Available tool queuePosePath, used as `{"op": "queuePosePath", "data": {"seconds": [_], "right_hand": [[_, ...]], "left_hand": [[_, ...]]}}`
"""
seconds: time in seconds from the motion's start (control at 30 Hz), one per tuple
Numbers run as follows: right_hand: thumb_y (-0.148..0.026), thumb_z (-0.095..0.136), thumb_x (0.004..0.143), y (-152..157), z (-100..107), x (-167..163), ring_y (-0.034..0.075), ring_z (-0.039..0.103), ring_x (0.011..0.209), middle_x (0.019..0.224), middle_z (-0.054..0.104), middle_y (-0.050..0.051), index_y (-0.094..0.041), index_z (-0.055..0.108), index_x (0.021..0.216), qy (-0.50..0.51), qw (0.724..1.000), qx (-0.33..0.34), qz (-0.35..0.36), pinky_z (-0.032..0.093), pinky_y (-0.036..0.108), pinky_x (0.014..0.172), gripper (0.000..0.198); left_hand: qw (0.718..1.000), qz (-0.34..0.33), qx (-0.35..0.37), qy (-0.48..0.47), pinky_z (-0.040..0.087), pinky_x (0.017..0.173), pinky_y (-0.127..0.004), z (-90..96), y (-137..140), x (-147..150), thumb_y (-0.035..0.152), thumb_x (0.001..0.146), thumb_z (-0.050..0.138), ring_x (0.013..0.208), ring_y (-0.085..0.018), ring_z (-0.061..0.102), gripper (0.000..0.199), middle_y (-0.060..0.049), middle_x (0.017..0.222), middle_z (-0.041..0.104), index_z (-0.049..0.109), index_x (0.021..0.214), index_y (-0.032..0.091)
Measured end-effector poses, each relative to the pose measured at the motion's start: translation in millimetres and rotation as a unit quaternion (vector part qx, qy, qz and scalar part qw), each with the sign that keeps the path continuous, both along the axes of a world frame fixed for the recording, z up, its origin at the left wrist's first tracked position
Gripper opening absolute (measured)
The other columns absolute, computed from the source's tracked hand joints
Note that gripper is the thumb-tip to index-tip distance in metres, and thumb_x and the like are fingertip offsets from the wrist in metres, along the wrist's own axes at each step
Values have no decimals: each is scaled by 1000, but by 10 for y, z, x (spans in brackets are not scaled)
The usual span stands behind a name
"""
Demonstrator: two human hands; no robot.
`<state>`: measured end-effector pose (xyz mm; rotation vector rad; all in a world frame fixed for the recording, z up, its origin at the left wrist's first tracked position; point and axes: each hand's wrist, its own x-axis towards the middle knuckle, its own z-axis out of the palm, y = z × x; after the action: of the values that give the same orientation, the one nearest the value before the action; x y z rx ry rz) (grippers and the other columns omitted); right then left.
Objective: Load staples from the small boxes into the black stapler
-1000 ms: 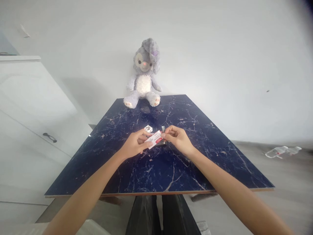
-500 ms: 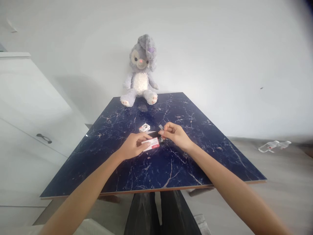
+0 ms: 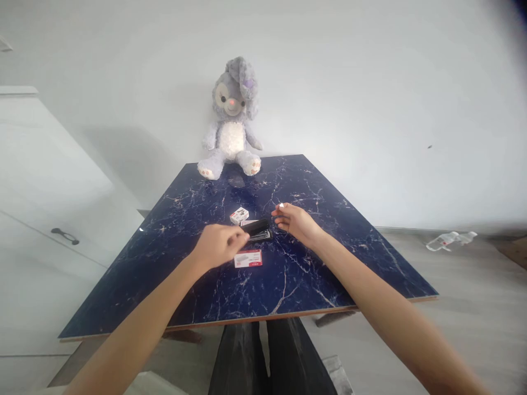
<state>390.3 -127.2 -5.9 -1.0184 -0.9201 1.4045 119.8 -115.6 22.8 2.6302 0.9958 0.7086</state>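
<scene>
My left hand (image 3: 220,244) is closed around the rear end of a black stapler (image 3: 258,225). The stapler lies on the table with its top arm raised a little from the metal rail and base. To the right of it, my right hand (image 3: 300,222) is held above the table with its fingers curled. A small bright piece (image 3: 281,205) shows at its fingertips, seemingly the end of a strip of staples. In front of the stapler a red-and-white staple box (image 3: 248,259) lies flat. Just behind it sits a small white box (image 3: 239,215). A pale, flat edge shows partly beneath the stapler.
The dark blue marbled table (image 3: 313,274) ends in a brown front edge. A grey plush rabbit (image 3: 233,126) sits at the back against the wall. On the left stands a white cabinet (image 3: 49,186). A clear plastic bottle (image 3: 450,240) lies on the floor at right.
My left hand has let go of the staple box, now on the table, and has taken hold of the stapler. My right hand has drawn slightly away from the stapler; the strip shows less.
</scene>
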Motion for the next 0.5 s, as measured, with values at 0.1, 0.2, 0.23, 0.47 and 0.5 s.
{"op": "queuePosePath", "data": {"seconds": [0.1,0.2,0.23,0.47,0.5], "right_hand": [[-39,75,78,18,-32,21,10,54,63,85,64,1,-20,57,84,-15,1000,-10,3,43,23,56,27],[-46,72,80,11,-39,25,9,47,59,79,59,0,-20,57,84,-124,992,21,20,37,23,52,30],[-47,70,81,1,-33,23,9,46,58,75,57,-1,-20,58,86,-163,986,28,33,36,23,51,30],[-46,68,78,-61,33,23,11,39,56,61,46,-5,-21,54,79,-411,903,50,114,29,25,53,28],[-46,69,76,-56,32,27,11,39,57,62,46,-5,-21,51,76,-438,890,70,106,28,25,54,31]], "left_hand": [[990,127,37,-47,36,55,-26,51,164,-152,43,96,49,52,-13,54,39,-1,61,66,73,79,17],[992,95,-77,-32,42,60,-26,68,363,-329,47,92,54,62,-15,60,36,-2,78,74,76,94,19],[990,70,-116,-23,45,64,-27,58,416,-372,48,91,55,68,-17,63,36,-4,86,75,76,97,20],[990,-13,-131,53,45,100,-39,-69,517,-384,53,92,54,110,-27,61,39,-7,113,74,78,107,26],[990,-18,-131,57,44,102,-39,-76,515,-369,53,93,54,112,-28,60,39,-7,114,74,79,106,27]]}}
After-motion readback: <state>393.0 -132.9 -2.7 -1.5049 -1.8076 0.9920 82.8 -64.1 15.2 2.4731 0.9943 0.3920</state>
